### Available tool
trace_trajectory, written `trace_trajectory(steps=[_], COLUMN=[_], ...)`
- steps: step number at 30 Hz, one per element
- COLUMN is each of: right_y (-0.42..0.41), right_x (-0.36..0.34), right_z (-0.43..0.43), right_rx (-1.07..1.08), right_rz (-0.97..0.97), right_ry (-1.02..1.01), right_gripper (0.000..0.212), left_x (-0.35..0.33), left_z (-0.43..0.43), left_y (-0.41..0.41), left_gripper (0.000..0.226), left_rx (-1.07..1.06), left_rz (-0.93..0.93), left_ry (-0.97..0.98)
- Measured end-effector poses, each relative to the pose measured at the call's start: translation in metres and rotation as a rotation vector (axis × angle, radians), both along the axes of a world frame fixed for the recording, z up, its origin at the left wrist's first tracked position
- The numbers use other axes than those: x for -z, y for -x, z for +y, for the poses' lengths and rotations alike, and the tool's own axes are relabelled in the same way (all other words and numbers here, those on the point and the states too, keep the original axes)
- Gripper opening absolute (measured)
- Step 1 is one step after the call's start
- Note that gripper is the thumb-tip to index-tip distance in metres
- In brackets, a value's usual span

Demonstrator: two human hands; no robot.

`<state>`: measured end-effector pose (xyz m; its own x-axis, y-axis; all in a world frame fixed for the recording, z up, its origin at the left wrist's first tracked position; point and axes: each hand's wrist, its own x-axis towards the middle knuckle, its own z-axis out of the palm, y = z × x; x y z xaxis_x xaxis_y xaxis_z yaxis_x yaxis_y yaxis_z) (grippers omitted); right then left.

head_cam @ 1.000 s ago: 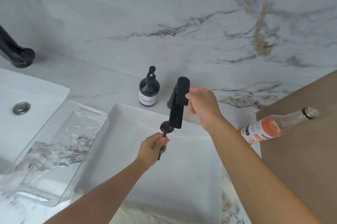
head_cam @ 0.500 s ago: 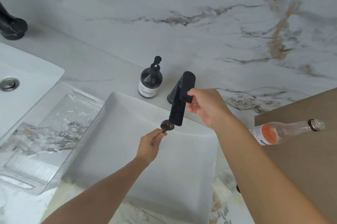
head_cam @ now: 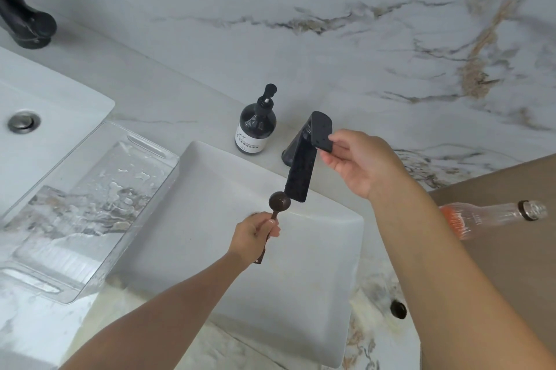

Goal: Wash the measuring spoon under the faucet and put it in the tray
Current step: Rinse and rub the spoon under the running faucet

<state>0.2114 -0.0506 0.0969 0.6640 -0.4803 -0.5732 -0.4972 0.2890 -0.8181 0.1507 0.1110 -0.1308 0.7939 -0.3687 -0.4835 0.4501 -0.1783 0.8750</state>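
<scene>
Left hand fingers pinching measuring spoon beside faucet spout, right hand fingers on its lever.

The left hand pinches the handle of a small dark brown measuring spoon, its bowl just below the matte black faucet spout. The right hand grips the faucet's flat black lever over the white rectangular basin.

Second faucet cut off at left edge; soap bottle label illegible.
</scene>
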Motion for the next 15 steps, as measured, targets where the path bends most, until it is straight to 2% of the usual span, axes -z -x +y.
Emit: trace_trajectory(steps=[4, 6, 8, 12, 15], right_y=[0.013, 0.026, 0.045, 0.08, 0.082], right_x=[0.013, 0.035, 0.07, 0.132, 0.15], right_z=[-0.005, -0.009, -0.005, 0.027, 0.046], right_rx=[0.067, 0.178, 0.198, -0.104, -0.214], right_rz=[-0.079, -0.032, 0.075, 0.266, 0.221], right_ry=[-0.034, 0.043, 0.103, -0.03, -0.141], right_gripper=[0.013, 0.009, 0.011, 0.022, 0.015], left_x=[-0.003, -0.005, -0.004, -0.002, -0.004], left_z=[-0.003, -0.003, -0.001, 0.002, 0.005], left_y=[0.004, 0.006, 0.008, 0.011, 0.008], left_gripper=[0.019, 0.018, 0.019, 0.023, 0.025], left_rx=[-0.022, -0.035, -0.052, -0.075, -0.066], left_rz=[0.013, 0.022, 0.028, 0.022, 0.01], left_ry=[0.042, 0.055, 0.056, 0.053, 0.047])
